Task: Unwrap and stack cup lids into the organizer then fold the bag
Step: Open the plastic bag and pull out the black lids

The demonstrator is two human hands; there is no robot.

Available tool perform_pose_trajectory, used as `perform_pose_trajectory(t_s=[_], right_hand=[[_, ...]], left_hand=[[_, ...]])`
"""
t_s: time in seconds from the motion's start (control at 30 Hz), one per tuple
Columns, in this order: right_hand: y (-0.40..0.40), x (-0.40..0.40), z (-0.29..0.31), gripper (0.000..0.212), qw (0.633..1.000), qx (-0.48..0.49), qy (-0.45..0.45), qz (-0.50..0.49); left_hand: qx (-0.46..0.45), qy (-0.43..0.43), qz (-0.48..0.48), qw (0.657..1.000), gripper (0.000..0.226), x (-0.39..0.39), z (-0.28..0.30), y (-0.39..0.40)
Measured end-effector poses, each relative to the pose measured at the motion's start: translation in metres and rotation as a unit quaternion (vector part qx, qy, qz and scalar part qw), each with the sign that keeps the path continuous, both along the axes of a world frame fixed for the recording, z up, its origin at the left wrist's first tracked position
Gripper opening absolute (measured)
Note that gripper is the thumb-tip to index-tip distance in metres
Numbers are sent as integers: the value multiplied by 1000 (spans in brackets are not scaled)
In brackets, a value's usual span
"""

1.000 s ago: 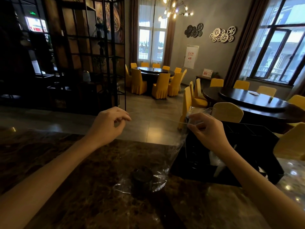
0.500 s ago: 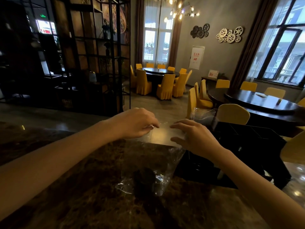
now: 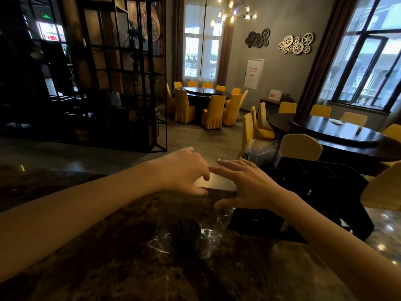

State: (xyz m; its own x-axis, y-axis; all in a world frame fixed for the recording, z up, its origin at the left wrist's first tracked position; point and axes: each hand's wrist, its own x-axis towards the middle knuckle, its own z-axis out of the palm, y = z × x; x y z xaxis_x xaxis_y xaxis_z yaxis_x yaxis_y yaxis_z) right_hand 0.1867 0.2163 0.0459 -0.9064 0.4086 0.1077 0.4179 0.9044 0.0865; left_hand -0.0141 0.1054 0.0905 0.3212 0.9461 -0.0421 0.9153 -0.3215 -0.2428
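Note:
A clear plastic bag (image 3: pixel 208 233) lies on the dark marble counter (image 3: pixel 108 257) with a small stack of dark cup lids (image 3: pixel 184 233) in its lower end. My left hand (image 3: pixel 186 172) curls its thumb and fingers round the bag's upper end. My right hand (image 3: pixel 249 185) is right beside it, fingers straight and spread over the same end of the bag. A black compartment organizer (image 3: pixel 314 187) stands just right of my hands.
A second clear wrap (image 3: pixel 263 149) sticks up from the organizer's far left corner. Beyond the counter edge are yellow chairs (image 3: pixel 300 146), round dark tables and a black metal shelf (image 3: pixel 121 83).
My hands held the bag's top stretched wide apart in the air. They came together and moved down toward the counter, and my right hand opened its fingers over the bag.

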Motion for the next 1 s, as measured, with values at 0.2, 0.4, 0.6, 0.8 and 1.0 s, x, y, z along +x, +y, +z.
perform_pose_trajectory(t_s=[0.2, 0.4, 0.6, 0.8, 1.0], right_hand=[[7, 1, -11, 108, 1000, 12, -2, 11], [4, -4, -26, 107, 1000, 19, -3, 23], [2, -10, -40, 101, 999, 27, -32, 31], [0, -15, -58, 100, 998, 23, -41, 33], [1, -26, -78, 104, 999, -7, -36, 38]], left_hand=[[-62, 48, 40, 996, 88, -10, -11, -6], [-31, 73, 24, 997, 91, -20, -28, -10], [-27, 74, 22, 997, 86, -27, -57, -12], [-38, 88, 26, 995, 81, -29, -87, -15], [-80, 88, 33, 992, 66, -34, -103, -17]])
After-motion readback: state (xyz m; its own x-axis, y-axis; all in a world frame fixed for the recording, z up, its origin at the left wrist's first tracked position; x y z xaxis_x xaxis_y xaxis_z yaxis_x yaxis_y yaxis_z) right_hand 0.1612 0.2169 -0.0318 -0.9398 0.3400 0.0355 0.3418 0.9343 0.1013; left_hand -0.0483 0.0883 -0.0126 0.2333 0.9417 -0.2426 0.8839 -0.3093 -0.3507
